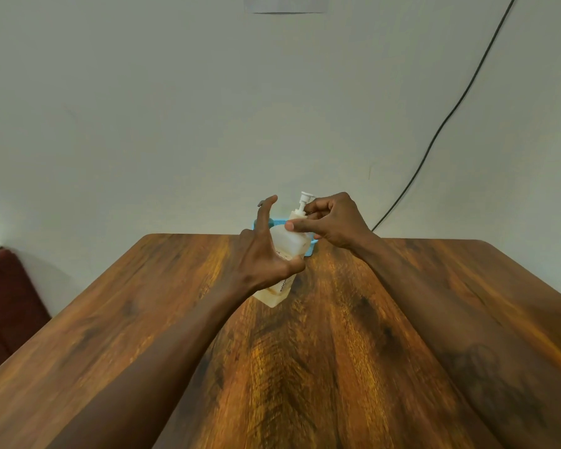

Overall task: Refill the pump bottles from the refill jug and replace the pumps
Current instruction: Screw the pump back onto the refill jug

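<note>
I see my left hand (266, 257) clamping the lower body of the tilted pump bottle (287, 251) between thumb and palm, fingers splayed, while my right hand (334, 222) pinches its white pump (305, 202) at the neck, a blue basket (310, 249) just behind both hands.

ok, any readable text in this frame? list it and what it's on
"BIOCH": partial, printed running up the side of the pump bottle, the rest hidden by the left hand.
Smaller print higher on the bottle: too blurred to read.
No other text visible.
</note>
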Available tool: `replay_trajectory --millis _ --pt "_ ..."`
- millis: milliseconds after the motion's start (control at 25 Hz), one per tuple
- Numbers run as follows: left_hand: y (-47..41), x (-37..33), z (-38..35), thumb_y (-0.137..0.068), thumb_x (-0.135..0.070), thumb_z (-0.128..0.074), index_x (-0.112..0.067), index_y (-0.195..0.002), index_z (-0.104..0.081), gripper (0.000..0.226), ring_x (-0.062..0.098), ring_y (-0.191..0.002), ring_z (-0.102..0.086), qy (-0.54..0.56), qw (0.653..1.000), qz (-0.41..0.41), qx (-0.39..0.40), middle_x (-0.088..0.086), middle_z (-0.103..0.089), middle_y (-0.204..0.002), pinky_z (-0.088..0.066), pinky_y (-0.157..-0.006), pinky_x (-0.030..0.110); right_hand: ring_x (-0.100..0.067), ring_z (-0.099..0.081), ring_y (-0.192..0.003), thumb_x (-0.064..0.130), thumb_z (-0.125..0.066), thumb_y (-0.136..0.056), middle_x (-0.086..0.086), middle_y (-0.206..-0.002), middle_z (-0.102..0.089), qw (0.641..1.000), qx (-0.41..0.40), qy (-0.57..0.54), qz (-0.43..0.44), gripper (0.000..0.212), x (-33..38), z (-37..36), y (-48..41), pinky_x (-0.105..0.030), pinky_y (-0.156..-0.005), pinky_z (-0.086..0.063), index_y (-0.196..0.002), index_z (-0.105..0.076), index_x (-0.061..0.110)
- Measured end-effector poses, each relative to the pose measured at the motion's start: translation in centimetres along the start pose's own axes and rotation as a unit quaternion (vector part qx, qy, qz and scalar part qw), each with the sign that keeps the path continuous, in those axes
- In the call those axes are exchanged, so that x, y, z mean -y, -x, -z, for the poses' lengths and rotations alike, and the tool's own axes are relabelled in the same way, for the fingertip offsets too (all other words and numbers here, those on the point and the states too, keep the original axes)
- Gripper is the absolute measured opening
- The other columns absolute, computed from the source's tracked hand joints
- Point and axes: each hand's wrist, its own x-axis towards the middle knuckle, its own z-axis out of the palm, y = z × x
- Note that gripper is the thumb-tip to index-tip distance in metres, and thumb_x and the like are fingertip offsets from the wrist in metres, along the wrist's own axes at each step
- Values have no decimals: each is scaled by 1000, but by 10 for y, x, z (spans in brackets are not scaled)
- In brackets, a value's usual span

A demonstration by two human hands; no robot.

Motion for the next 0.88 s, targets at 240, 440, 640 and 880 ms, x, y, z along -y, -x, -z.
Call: replay_trajectory --millis 240,440,640,880 --pt "-1 -3 -3 -57 -63 -79 -41 -156 -16 119 14 -77 -71 38 998 45 -31 -1 -73 -103 -63 -70 41 -10 -64 -64 75 -72 -73 -5 -72 -73 998 -67 5 -13 65 9 -15 5 -31 -65 -51 -73 -72 10" --pt "-6 -5 0 -55 -63 -79 -42 -155 -20 118 20 -88 -70 57 996 62 -43 1 -72 -111 -60 -80 37 -24 -64 -124 32 -60 -102 -5 -132 -69 949 83 -302 -41 52 3 -9 0 -45 -104 -53 -149 -43 19" --pt "-9 -8 4 -56 -65 -78 -39 -156 -19 119 14 -86 -72 55 997 47 -42 1 -74 -112 -62 -75 30 -12 -75 -93 34 -91 -72 2 -101 -78 984 -37 -174 -16 69 11 -11 2 -36 -84 -63 -132 -60 21" --pt "-11 -9 4 -57 -66 -80 -40 -157 -16 121 15 -85 -72 45 998 40 -30 2 -73 -112 -63 -75 34 -13 -72 -103 62 -81 -72 0 -116 -74 990 20 -137 -36 80 14 -7 -4 -42 -95 -59 -138 -53 27"
